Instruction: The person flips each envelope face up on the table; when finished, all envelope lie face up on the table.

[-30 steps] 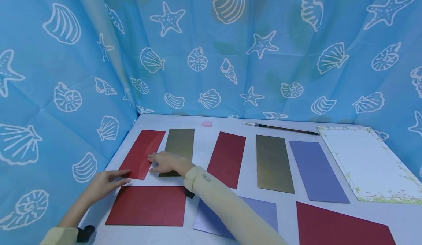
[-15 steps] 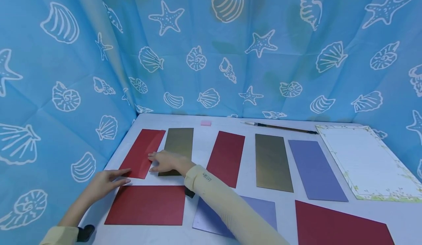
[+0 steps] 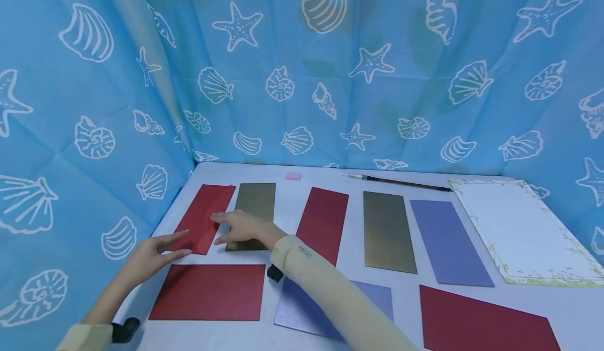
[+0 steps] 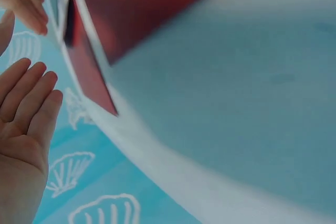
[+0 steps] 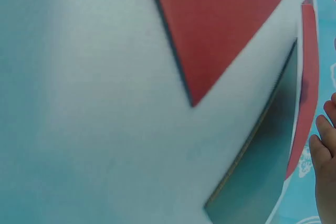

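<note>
A narrow red paper piece (image 3: 200,212), with a lighter strip like a flap along its right side, lies at the far left of the table. My left hand (image 3: 150,259) reaches over its lower left corner, fingers and thumb extended and spread apart. At its right edge are the fingertips of my right hand (image 3: 245,226), the thumb held apart below. Under that hand lies a bronze card (image 3: 257,199), partly covered by it. In the left wrist view, the left hand (image 4: 23,145) shows straight fingers beside the red paper; the right wrist view catches the right hand (image 5: 328,156) at its edge.
A wide red card (image 3: 207,292) lies in front. Farther right are another red card (image 3: 323,220), a bronze card (image 3: 389,230), purple cards and a red card (image 3: 486,317). A brush (image 3: 401,182), pink block (image 3: 293,176) and bordered paper sheet (image 3: 528,225) lie farther back.
The left hand's fingers have lifted and spread wider, moving slightly inward over the red paper piece. The right hand has shifted slightly up at its right edge.
</note>
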The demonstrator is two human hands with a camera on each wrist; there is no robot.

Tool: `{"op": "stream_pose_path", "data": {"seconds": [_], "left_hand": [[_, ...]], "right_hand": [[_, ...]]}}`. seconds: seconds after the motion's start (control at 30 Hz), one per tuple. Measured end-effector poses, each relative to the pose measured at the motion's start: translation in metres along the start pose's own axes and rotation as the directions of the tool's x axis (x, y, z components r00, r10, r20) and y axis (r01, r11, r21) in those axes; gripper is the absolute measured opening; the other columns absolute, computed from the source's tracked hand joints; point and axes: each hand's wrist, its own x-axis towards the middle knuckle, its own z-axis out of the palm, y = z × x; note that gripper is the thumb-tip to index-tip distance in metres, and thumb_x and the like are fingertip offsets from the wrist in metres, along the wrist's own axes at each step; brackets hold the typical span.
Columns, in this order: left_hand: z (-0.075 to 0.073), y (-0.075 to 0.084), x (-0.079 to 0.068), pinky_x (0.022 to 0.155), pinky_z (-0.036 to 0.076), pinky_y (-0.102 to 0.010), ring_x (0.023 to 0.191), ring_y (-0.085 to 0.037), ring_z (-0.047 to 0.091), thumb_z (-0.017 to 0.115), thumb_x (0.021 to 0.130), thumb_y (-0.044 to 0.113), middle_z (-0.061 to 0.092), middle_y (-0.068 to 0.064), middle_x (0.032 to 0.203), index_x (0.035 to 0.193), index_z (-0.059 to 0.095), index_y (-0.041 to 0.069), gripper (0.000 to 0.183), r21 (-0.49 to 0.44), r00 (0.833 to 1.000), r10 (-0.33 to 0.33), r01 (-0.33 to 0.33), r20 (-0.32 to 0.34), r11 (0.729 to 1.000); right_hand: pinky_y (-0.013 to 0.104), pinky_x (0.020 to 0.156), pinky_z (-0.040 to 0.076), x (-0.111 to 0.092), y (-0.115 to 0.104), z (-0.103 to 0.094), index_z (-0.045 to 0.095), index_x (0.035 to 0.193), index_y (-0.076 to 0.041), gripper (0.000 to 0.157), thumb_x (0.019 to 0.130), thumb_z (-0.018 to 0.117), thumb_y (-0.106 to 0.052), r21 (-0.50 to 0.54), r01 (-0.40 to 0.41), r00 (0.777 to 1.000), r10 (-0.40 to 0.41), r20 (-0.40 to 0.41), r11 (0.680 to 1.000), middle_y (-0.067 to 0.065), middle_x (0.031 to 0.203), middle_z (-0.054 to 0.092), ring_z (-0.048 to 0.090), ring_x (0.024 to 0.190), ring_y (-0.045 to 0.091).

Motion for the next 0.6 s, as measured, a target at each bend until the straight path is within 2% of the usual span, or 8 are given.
{"op": "stream_pose_path", "data": {"seconds": [0.13,0.33,0.53,0.6], "left_hand": [[-0.002,0.009,0.0,0.073,0.058,-0.042,0.122,-0.048,0.047,0.074,0.085,0.036,0.052,-0.026,0.134,0.139,0.051,0.003,0.068,-0.014,0.999,0.027,-0.027,-0.027,1.0],[-0.001,0.026,-0.002,0.071,0.057,-0.035,0.121,-0.043,0.05,0.072,0.086,0.039,0.055,-0.021,0.134,0.139,0.052,0.008,0.065,-0.021,0.995,0.067,-0.069,-0.068,0.997],[0.003,0.047,-0.004,0.081,0.054,-0.052,0.121,-0.046,0.049,0.072,0.085,0.041,0.055,-0.02,0.133,0.14,0.052,0.01,0.066,-0.05,0.995,0.078,-0.082,-0.06,0.995],[0.006,0.051,-0.003,0.084,0.052,-0.054,0.121,-0.045,0.05,0.073,0.085,0.04,0.056,-0.019,0.133,0.139,0.053,0.01,0.065,-0.06,0.993,0.097,-0.101,-0.063,0.993]], "right_hand": [[0.029,0.106,0.037,-0.008,-0.001,-0.007,0.037,0.149,-0.015,0.071,0.089,0.069,-0.037,0.039,0.003,1.0,-0.003,-0.012,0.999,-0.004,0.153,0.035,0.031,0.14,0.011],[0.028,0.107,0.035,-0.02,0.003,-0.017,0.036,0.149,-0.011,0.072,0.09,0.069,-0.035,0.082,0.052,0.998,-0.049,-0.036,0.995,0.0,0.154,0.034,0.03,0.14,0.012],[0.026,0.108,0.032,-0.035,0.015,-0.027,0.034,0.15,-0.009,0.074,0.09,0.068,-0.037,0.077,0.063,0.996,-0.058,-0.061,0.995,0.002,0.154,0.033,0.032,0.139,0.011],[0.025,0.108,0.032,-0.039,0.019,-0.03,0.034,0.15,-0.009,0.074,0.09,0.068,-0.038,0.081,0.059,0.996,-0.053,-0.073,0.995,0.003,0.154,0.032,0.031,0.139,0.011]]}}
